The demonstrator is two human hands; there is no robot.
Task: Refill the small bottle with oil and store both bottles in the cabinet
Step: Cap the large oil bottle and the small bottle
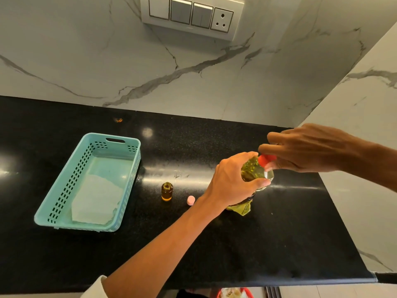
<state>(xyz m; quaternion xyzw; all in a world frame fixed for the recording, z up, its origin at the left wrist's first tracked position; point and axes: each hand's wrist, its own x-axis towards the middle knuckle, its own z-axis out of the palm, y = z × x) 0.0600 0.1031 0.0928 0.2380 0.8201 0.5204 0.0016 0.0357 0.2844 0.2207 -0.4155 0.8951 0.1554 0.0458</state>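
Counter layout, left to right.
On the countertop [279,244] a basket [73,179] is set at the left, with a sheet [96,201] laid in it. The small bottle [167,192] is stood upright to its right, with a loose cap [190,200] beside that. Further right the large bottle [254,171] is gripped by the left hand [232,181], and its top [265,159] is pinched by the right hand [309,147]. A switch panel [191,16] is mounted on the wall [129,61] behind.

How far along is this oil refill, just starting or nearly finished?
Done: the small bottle stands uncapped, its pink cap lying beside it on the counter. In hand: the left hand grips the big oil bottle while the right hand pinches its red cap; opening or closing, I cannot tell. Left: capping the small bottle and storing both.
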